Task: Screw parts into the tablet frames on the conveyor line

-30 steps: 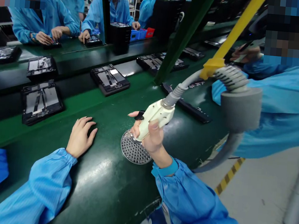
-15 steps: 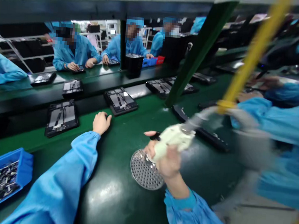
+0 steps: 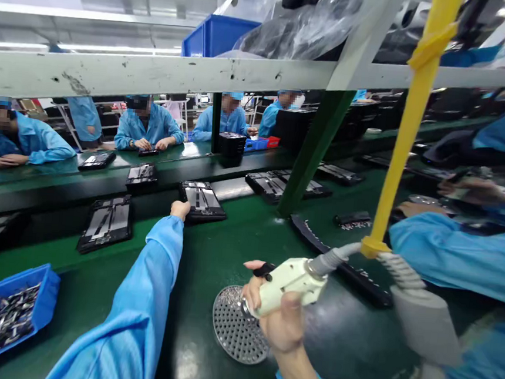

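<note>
My left hand (image 3: pixel 180 209) is closed on the near left corner of an opened tablet (image 3: pixel 202 201), whose inner parts face up. Most of its fingers are hidden by the hand itself. In my right hand (image 3: pixel 282 325) is a pale green electric screwdriver (image 3: pixel 291 284) with a black lever and a grey cable end, its fingers wrapped around the body. The tool's tip end points down over a round metal tray (image 3: pixel 242 336) full of holes, with small bits in its far part. Whether tip and tray touch, I cannot tell.
Another opened tablet (image 3: pixel 107 222) lies left on the green bench (image 3: pixel 198 303). A blue bin (image 3: pixel 45 307) holds small metal parts. A yellow strap (image 3: pixel 411 121) hangs by the grey cable. Long black strips (image 3: pixel 360 275) lie behind the tool. A co-worker's sleeve (image 3: pixel 455 248) reaches in from the right.
My left hand has moved forward and right from the bare bench onto the tablet, which has shifted slightly. My right hand keeps the screwdriver near the tray. The view has tilted up.
</note>
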{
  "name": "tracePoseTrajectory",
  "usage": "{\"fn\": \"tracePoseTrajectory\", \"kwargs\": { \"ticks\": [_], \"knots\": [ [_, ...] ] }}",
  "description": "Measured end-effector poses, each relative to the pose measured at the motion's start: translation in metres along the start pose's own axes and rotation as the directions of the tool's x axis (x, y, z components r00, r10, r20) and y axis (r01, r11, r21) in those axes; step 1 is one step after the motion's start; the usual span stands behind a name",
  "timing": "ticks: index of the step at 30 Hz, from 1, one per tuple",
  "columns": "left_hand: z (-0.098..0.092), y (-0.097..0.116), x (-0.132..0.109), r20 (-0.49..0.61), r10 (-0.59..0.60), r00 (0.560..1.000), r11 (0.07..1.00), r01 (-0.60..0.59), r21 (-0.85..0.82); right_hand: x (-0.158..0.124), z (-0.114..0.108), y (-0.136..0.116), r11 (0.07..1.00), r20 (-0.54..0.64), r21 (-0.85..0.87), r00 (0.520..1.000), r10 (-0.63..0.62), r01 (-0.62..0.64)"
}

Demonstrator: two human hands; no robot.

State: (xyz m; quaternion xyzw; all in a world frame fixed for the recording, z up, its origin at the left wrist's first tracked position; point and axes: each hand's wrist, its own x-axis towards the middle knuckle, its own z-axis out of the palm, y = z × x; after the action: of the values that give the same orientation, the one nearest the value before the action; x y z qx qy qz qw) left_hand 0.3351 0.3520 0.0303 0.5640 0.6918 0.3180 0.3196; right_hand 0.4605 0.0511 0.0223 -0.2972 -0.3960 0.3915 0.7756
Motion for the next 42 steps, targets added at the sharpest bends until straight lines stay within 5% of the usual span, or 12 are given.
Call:
{"fn": "tracePoseTrajectory", "kwargs": {
  "ticks": [5,11,14,17,20,22,25,28,32,42],
  "knots": [
    [-0.055,-0.037,-0.041,-0.056,-0.066,0.996,0.983,0.055,-0.177,-0.002,-0.004,-0.003,1.0,-0.029,0.008,1.0,-0.009,0.01],
    [-0.139,-0.143,-0.18,0.088,-0.136,0.987,0.941,0.157,-0.299,-0.002,-0.007,-0.009,0.998,0.05,-0.039,0.997,0.057,-0.055],
    [-0.158,-0.179,-0.247,0.271,-0.057,0.961,0.982,0.103,-0.158,-0.005,0.012,-0.017,0.994,0.077,-0.064,0.992,0.098,-0.093],
    [-0.174,-0.187,-0.281,0.407,-0.025,0.913,0.987,-0.041,0.153,-0.021,0.05,-0.021,0.987,0.134,-0.061,0.979,0.154,-0.147],
    [-0.202,-0.183,-0.281,0.349,0.024,0.937,0.914,-0.162,0.372,-0.046,0.09,-0.017,0.97,0.227,-0.086,0.943,0.243,-0.229],
    [-0.229,-0.183,-0.267,0.115,0.074,0.991,0.855,-0.123,0.503,-0.061,0.108,-0.011,0.955,0.271,-0.114,0.916,0.295,-0.274],
    [-0.269,-0.194,-0.235,-0.254,0.125,0.959,0.755,0.075,0.651,-0.073,0.118,-0.003,0.942,0.28,-0.159,0.901,0.33,-0.295],
    [-0.29,-0.212,-0.205,-0.179,0.003,0.984,0.693,0.127,0.71,-0.075,0.117,0.004,0.939,0.278,-0.195,0.902,0.331,-0.284],
    [-0.289,-0.228,-0.185,-0.017,-0.183,0.983,0.73,0.147,0.667,-0.073,0.112,0.008,0.934,0.286,-0.208,0.895,0.343,-0.292],
    [-0.292,-0.227,-0.19,-0.251,-0.028,0.968,0.785,0.177,0.594,-0.081,0.116,0.005,0.899,0.313,-0.285,0.854,0.416,-0.333]
  ]
}}
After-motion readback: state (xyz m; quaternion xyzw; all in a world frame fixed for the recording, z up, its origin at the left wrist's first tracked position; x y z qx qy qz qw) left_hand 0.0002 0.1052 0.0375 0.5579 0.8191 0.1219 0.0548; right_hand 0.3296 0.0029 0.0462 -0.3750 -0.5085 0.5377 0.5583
